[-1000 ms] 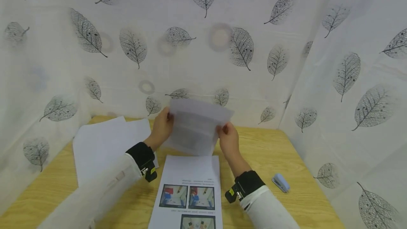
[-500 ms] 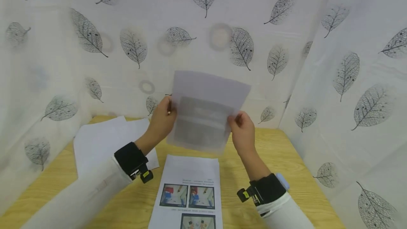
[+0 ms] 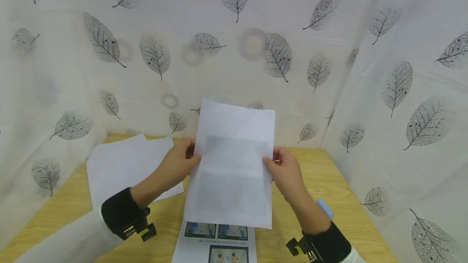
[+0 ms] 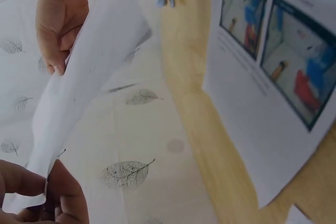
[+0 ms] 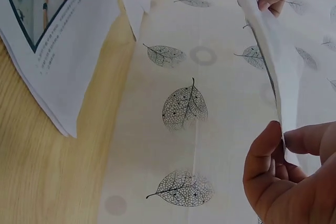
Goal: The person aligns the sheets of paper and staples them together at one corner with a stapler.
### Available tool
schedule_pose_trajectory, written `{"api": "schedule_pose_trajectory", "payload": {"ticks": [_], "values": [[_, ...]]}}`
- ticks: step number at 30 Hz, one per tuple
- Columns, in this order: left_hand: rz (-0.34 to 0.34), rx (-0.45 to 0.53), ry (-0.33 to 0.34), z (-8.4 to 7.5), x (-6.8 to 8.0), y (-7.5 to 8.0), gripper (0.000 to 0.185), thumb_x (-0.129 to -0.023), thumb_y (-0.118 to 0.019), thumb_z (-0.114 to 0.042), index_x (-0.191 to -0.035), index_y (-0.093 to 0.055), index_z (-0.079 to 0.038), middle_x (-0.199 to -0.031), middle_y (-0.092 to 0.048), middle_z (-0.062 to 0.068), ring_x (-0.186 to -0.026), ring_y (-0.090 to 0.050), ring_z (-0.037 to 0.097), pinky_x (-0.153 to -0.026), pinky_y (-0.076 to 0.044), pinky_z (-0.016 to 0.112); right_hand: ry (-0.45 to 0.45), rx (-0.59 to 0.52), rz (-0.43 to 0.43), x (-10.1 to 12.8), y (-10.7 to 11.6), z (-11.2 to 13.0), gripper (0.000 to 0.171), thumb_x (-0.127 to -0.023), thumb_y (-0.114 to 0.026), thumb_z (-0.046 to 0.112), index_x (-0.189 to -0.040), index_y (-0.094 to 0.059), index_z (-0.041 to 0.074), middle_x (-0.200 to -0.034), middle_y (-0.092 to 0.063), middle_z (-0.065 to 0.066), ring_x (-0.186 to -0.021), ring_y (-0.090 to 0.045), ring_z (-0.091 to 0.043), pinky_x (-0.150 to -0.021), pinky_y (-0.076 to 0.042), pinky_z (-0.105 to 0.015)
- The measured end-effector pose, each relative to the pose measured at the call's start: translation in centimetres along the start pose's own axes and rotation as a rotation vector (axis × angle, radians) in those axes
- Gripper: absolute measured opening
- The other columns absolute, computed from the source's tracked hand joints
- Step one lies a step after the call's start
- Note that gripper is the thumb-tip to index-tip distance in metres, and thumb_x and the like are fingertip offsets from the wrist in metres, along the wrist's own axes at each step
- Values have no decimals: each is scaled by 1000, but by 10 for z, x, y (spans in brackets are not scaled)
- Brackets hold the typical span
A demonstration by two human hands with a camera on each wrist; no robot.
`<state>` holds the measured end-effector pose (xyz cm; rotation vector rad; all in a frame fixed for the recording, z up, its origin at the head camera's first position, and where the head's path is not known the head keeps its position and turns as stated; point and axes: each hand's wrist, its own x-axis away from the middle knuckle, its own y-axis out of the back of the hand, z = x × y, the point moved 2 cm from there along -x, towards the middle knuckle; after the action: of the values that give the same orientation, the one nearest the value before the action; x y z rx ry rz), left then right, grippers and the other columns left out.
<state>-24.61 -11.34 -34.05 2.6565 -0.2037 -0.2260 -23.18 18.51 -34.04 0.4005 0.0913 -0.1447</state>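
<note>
A white sheet of paper point(image 3: 235, 161) is held up in front of me, with two grey blocks of print showing through from its far side. My left hand point(image 3: 179, 159) pinches its left edge between thumb and fingers. On the opposite edge my right hand point(image 3: 287, 171) pinches it in the same way. Both grips show close up: the left hand point(image 4: 58, 198) in the left wrist view, the right hand point(image 5: 294, 177) in the right wrist view. Below lies a stack of printed pages point(image 3: 195, 248) with colour photos; the held sheet hides its upper part in the head view.
Several white sheets point(image 3: 124, 165) overlap at the left of the wooden table point(image 3: 310, 157). A light blue stapler point(image 3: 324, 209) lies at the right, partly hidden behind my right forearm. A leaf-patterned curtain point(image 3: 226, 68) stands behind and beside the table.
Both hands first raised the sheet off the table area, then brought it lower and nearer. It now overlaps the upper part of the printed stack. The sheets at the left stay put.
</note>
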Motion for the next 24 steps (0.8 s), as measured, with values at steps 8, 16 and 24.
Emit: {"api": "schedule_pose_trajectory", "payload": {"ticks": [8,16,24], "values": [[52,10,130,17,28,-9,33,-95,-61,-7,-127,-56,-1,-110,-63,12,-88,-61,22,-60,-57,34,-108,62,107,25,-8,-19,26,-94,-71,11,-117,-64,1,-99,-64,-12,-70,-64,-20,-54,-58,-41],[66,-27,220,47,47,-31,30,-89,-66,0,-117,-57,-1,-99,-59,10,-78,-60,21,-49,-55,35,-124,134,212,37,-23,-51,22,-93,-72,9,-111,-63,0,-90,-64,-8,-60,-58,-18,-47,-54,-36],[119,-90,259,74,55,-45,32,-88,-67,1,-118,-56,1,-93,-59,9,-73,-63,19,-46,-55,36,-111,187,330,45,-35,-74,24,-92,-73,10,-110,-62,-3,-83,-61,-8,-57,-59,-18,-47,-55,-35]]}}
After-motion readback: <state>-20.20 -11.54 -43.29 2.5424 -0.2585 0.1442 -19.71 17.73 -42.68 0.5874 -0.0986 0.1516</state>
